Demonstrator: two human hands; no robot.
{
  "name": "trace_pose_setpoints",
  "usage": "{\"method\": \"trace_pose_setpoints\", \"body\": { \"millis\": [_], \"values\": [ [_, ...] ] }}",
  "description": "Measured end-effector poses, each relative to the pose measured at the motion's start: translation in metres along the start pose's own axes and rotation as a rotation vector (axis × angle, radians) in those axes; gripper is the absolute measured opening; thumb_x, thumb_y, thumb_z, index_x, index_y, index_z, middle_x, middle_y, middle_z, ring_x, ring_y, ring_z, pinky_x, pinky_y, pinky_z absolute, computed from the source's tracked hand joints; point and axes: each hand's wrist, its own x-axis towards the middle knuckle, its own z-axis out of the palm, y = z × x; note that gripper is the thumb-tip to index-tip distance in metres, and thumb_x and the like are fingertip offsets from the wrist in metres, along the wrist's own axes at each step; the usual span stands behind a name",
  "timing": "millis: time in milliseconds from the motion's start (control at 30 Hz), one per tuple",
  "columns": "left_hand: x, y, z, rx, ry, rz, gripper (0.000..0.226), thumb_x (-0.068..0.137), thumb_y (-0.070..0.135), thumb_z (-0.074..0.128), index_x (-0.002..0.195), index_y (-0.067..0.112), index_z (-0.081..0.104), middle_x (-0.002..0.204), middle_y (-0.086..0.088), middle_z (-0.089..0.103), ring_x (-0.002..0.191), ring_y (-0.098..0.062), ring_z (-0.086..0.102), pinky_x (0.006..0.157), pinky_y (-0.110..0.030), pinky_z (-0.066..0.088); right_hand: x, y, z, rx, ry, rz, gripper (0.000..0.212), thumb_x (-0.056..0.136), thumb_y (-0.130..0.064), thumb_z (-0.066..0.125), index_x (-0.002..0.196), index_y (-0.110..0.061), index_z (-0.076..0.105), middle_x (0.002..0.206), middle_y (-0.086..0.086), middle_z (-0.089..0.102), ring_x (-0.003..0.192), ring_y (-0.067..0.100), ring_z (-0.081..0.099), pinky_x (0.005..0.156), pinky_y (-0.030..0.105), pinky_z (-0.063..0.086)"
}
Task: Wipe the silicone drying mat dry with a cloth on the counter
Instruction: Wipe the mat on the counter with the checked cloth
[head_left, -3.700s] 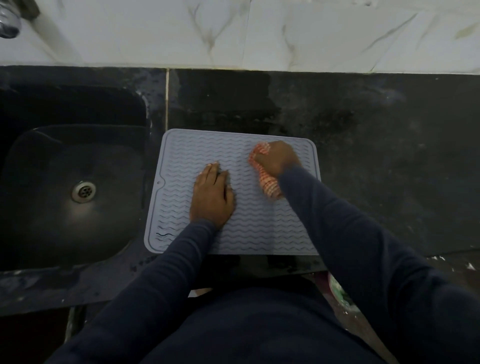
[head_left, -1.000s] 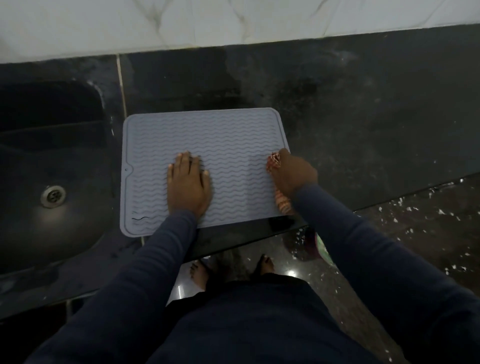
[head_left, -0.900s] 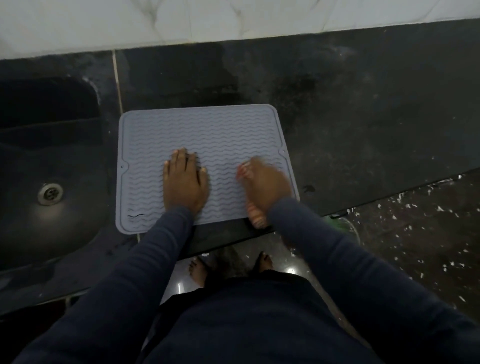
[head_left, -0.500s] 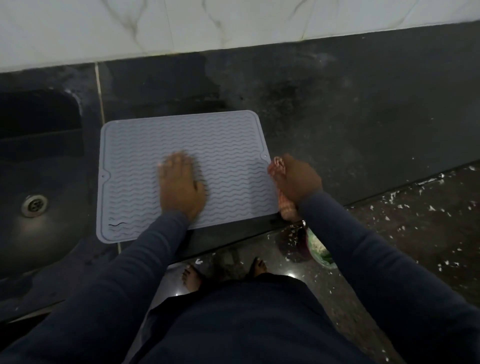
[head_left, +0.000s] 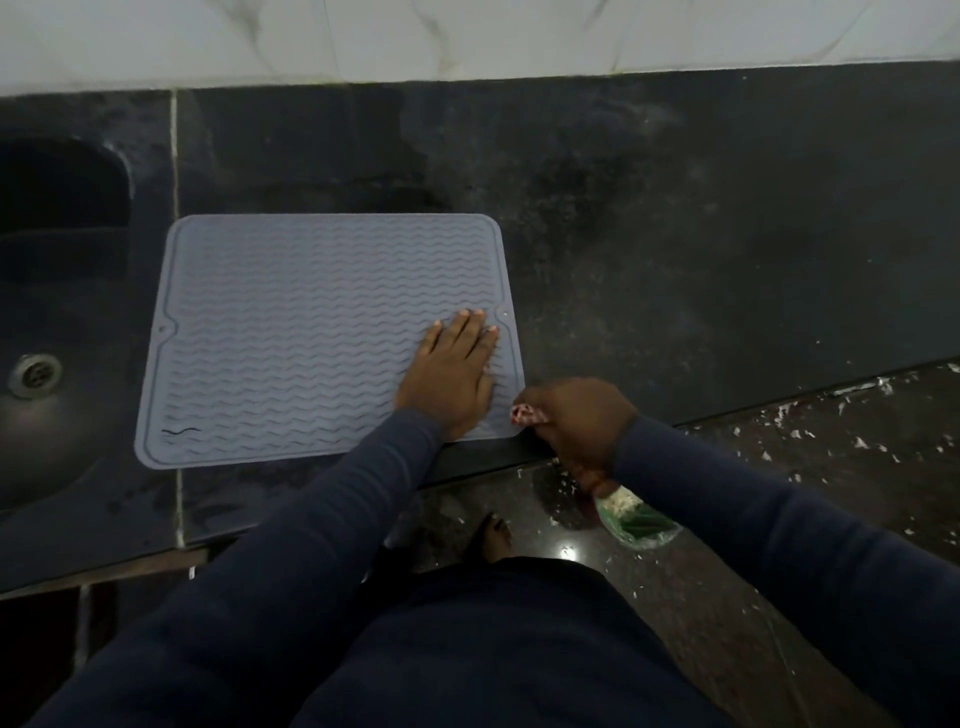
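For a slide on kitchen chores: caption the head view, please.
Left hand flat on the grey silicone mat; right hand grips a checked cloth at its near-right corner.

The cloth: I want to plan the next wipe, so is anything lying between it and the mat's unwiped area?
Yes: the left hand lies flat on the mat just left of the cloth, bunched in the right hand at the near right corner.
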Motion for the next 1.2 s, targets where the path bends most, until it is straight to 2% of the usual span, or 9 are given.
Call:
{"method": "trace_pose_setpoints", "body": {
  "millis": [100,267,400,567,767,900,1000,1067,1200],
  "values": [
    [-0.001,0.000,-0.001,0.004,0.002,-0.002,0.069,0.089,0.040,0.012,0.151,0.015,0.028,0.159,-0.007,0.021,0.147,-0.023,0.017,0.118,-0.042,0.004,0.003,0.008,-0.021,0.100,-0.081,-0.036,0.027,0.095,-0.040,0.053,0.111,-0.023,0.067,0.114,0.008,0.067,0.103,0.029,0.063,0.087,0.036,0.050],
    [0.000,0.001,0.000,0.026,-0.001,-0.027,0.067,0.090,0.038,0.015,0.150,0.013,0.029,0.158,-0.007,0.023,0.146,-0.023,0.020,0.119,-0.043,0.009,0.062,0.025,-0.047,0.071,0.224,0.040,0.033,0.095,-0.046,0.051,0.117,-0.025,0.064,0.115,0.009,0.067,0.105,0.032,0.062,0.086,0.038,0.051],
    [0.000,0.000,0.001,0.028,0.002,-0.028,0.065,0.091,0.038,0.018,0.148,0.011,0.033,0.157,-0.008,0.027,0.145,-0.023,0.022,0.119,-0.042,0.012,0.057,0.022,-0.032,-0.125,0.159,-0.066,0.032,0.095,-0.043,0.051,0.117,-0.022,0.062,0.114,0.008,0.066,0.102,0.032,0.062,0.081,0.038,0.050],
    [-0.001,0.003,0.000,0.038,-0.003,-0.048,0.066,0.091,0.038,0.015,0.150,0.013,0.027,0.159,-0.007,0.023,0.147,-0.023,0.018,0.120,-0.041,0.009,0.002,0.007,-0.005,-0.083,0.022,-0.172,0.026,0.093,-0.039,0.052,0.111,-0.021,0.060,0.110,0.008,0.066,0.098,0.032,0.063,0.075,0.035,0.048],
    [-0.001,0.003,-0.002,0.002,-0.025,-0.052,0.065,0.092,0.039,0.016,0.150,0.012,0.027,0.159,-0.008,0.022,0.147,-0.023,0.017,0.120,-0.041,0.006,0.027,0.018,-0.033,0.328,-0.177,-0.163,0.022,0.088,-0.027,0.068,0.096,-0.006,0.069,0.100,0.009,0.069,0.089,0.022,0.063,0.079,0.031,0.049],
    [0.011,0.002,-0.013,-0.210,0.100,-0.061,0.059,0.095,0.038,0.025,0.137,0.004,0.049,0.144,-0.015,0.047,0.135,-0.031,0.041,0.118,-0.042,0.019,0.069,0.049,-0.070,0.488,0.015,0.042,0.034,0.086,-0.029,0.070,0.114,-0.009,0.068,0.112,0.009,0.068,0.102,0.024,0.064,0.091,0.035,0.050],
    [0.050,-0.011,-0.025,-0.236,0.152,-0.121,0.052,0.099,0.033,0.032,0.142,0.005,0.043,0.149,-0.014,0.040,0.140,-0.029,0.033,0.120,-0.040,0.015,0.107,0.063,-0.100,0.563,0.135,0.106,0.040,0.089,-0.034,0.066,0.121,-0.009,0.065,0.118,0.010,0.066,0.109,0.026,0.062,0.091,0.030,0.046],
    [0.086,-0.025,-0.036,-0.216,0.144,-0.165,0.054,0.101,0.031,0.032,0.148,0.006,0.031,0.156,-0.013,0.027,0.145,-0.026,0.022,0.121,-0.038,0.010,0.130,0.061,-0.119,0.503,0.175,0.103,0.042,0.094,-0.035,0.060,0.125,-0.007,0.062,0.124,0.014,0.063,0.115,0.029,0.059,0.093,0.031,0.045],
    [0.131,-0.046,-0.033,-0.073,0.029,-0.220,0.059,0.101,0.037,0.023,0.152,0.008,0.015,0.161,-0.011,0.012,0.148,-0.025,0.010,0.120,-0.039,0.004,0.178,0.062,-0.137,0.061,0.182,0.070,0.041,0.098,-0.038,0.048,0.133,-0.018,0.054,0.136,0.012,0.055,0.123,0.032,0.052,0.099,0.038,0.042]
  ]
}}
